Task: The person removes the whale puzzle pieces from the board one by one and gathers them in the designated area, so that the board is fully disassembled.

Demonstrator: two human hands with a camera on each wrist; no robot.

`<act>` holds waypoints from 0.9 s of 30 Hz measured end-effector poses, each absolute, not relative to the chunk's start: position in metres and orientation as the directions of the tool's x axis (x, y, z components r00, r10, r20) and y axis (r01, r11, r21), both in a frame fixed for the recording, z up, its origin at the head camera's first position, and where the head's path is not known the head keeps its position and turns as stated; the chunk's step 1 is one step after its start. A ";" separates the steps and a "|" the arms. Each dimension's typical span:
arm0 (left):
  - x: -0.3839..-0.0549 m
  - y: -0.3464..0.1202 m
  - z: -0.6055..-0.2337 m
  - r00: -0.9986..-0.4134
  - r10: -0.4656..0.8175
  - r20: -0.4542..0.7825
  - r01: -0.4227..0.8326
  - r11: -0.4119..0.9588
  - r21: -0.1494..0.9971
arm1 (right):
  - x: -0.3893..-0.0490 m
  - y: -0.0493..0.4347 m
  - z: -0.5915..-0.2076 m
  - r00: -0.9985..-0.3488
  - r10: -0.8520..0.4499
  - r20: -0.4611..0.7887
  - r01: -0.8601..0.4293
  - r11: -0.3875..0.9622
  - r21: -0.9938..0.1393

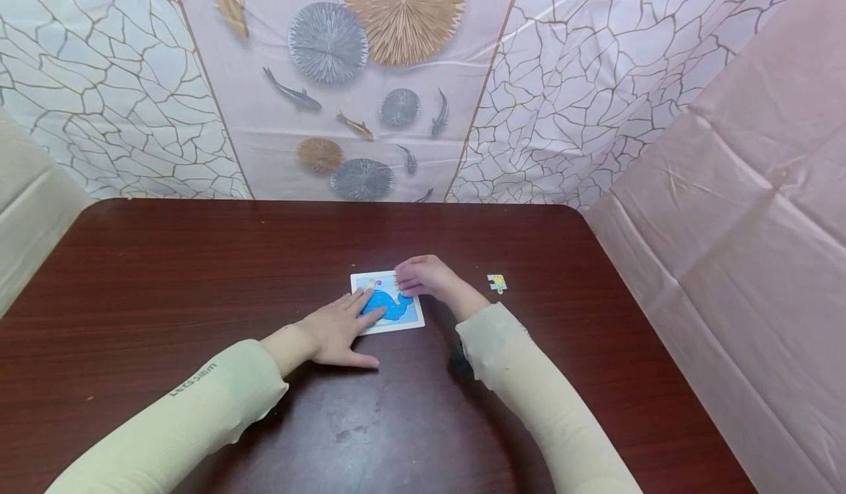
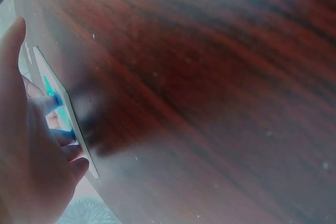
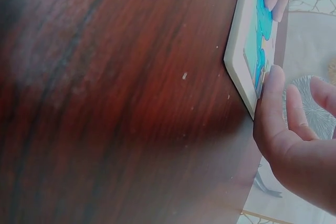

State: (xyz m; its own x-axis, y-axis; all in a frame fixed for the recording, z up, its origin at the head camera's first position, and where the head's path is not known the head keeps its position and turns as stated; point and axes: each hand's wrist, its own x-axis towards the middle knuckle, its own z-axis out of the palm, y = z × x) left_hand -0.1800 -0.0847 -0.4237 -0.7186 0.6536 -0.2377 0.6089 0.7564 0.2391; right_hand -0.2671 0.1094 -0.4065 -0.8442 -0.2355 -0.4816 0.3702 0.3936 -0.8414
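Note:
A small jigsaw puzzle board (image 1: 420, 319) with a white border and a blue whale picture (image 1: 395, 308) lies flat on the table. My left hand (image 1: 333, 330) rests on its left side, fingers spread over the whale and thumb out on the near side. Over the far right corner is my right hand (image 1: 423, 275), its fingers covering that part of the picture. In the right wrist view, one finger of the right hand (image 3: 299, 150) touches the edge of the board (image 3: 236, 59) and the others are loosely bent, with nothing visible between them.
One loose jigsaw piece (image 1: 497, 282) with a yellow pattern lies on the table to the right of the board. The dark wooden table (image 1: 198, 259) reaches back to a patterned cloth wall (image 1: 370, 112). Another cloth (image 1: 740, 208) hangs along the right side.

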 end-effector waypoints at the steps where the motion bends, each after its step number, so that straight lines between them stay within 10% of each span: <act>1: -0.180 -0.085 -0.424 -0.719 0.653 -0.238 0.608 0.757 0.240 | -0.267 0.109 -0.407 -0.845 -0.234 -0.481 0.369 0.396 -0.841; 27: -0.181 -0.083 -0.431 -0.728 0.657 -0.197 0.624 0.753 0.209 | -0.267 0.104 -0.408 -0.846 -0.217 -0.486 0.381 0.391 -0.838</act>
